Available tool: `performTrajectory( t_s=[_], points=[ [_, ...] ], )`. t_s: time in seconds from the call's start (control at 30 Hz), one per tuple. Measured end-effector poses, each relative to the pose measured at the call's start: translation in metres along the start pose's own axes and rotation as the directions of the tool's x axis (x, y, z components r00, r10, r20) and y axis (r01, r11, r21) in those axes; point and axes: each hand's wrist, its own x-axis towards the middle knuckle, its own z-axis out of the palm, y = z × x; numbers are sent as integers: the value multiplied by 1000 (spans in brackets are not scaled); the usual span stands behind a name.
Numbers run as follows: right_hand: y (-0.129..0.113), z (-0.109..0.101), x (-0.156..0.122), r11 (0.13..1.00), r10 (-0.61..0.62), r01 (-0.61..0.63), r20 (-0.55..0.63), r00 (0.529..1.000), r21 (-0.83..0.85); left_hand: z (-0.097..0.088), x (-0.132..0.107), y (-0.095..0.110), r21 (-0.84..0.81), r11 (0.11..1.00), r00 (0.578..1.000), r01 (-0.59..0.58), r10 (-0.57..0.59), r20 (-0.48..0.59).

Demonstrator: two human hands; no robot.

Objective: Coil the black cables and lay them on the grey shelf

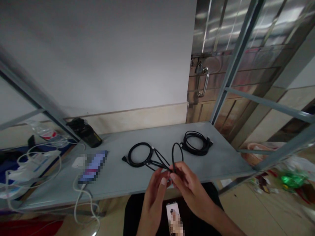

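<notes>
Both hands meet over the near edge of the grey table (118, 178). Black cable (177, 144) runs between them, with one loop standing up above my right hand (188, 188). The right thumb and fingers pinch the cable. My left hand (155, 193) is curled round strands beside it; its fingertips are partly hidden. From the hands, strands lead left to a round coil of black cable (129, 154) lying flat, with a plug at its left end. A second, thicker coil of black cable (197, 151) lies apart on the right, beyond my right hand.
At left lie a phone (93, 167) with a white cord, a small white case (79, 162), a black bottle (87, 132) and a white power strip (31, 167). Another phone (175, 218) rests on my lap. Grey metal posts (233, 70) frame the table; a wall stands behind.
</notes>
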Motion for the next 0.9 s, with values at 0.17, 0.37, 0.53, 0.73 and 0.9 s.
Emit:
performTrajectory(
  t_s=[0.17, 0.37, 0.53, 0.73, 0.9],
  points=[
    [9, 1, -10, 997, 62, -64, 49, 997, 32, -2, 0, 8, 178, 982, 997, -57, 64, -38],
    [2, -19, -9, 996, 58, -58, 2, 998, 63, -5, 7, 19, 313, 943, 988, -114, 141, -66],
    [11, -60, -12, 996, -9, 28, -222, 975, 80, -21, 3, 38, 296, 949, 988, -111, 137, -69],
    [16, -125, -30, 989, -67, 116, -437, 897, 87, -44, 6, 49, 84, 995, 988, -61, 72, -140],
    [-1, -162, -43, 976, -55, 171, -604, 795, 135, -71, 6, 48, 213, 973, 970, -87, 131, -202]
  ],
)
